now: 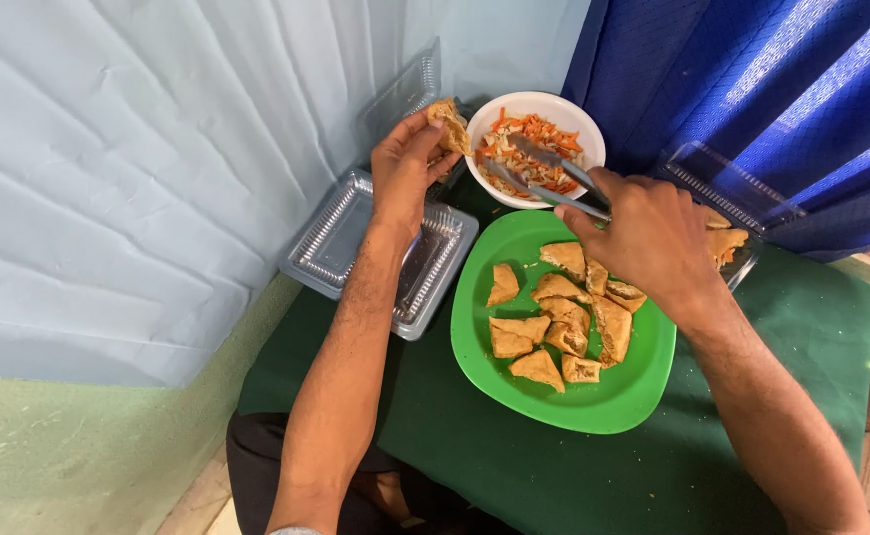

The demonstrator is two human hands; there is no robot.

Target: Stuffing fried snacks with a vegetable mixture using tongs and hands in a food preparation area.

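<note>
Both forearms reach away from the body over the green-covered bench (514, 466), converging toward the white bowl (583, 117) at its far edge. The left arm runs nearly straight up from the lap, wrist bent slightly, its hand (402, 168) raised just left of the bowl. The right arm comes in on a diagonal from the lower right, its hand (648, 233) hovering at the bowl's near rim, knuckles up.

Room is tight around the bowl. Behind it stands a pale blue wall; to its right hangs a blue curtain (752, 79). An open clear plastic container (351, 238) lies left of the bowl, its lid leaning against the wall. A second clear container (727, 183) with fried pieces sits right of the bowl, partly behind the right hand. The green plate (623, 396) lies just nearer than the bowl, carrying about ten fried tofu pockets (554, 332). The bench nearer than the plate is bare green cloth.

The left hand's fingers are curled, pinching one fried pocket (449, 123) by thumb and fingertips, held just left of the bowl's rim. The right hand is closed around metal tongs (544, 168), whose tips lie in the shredded orange and pale vegetable filling (534, 149) inside the bowl.
</note>
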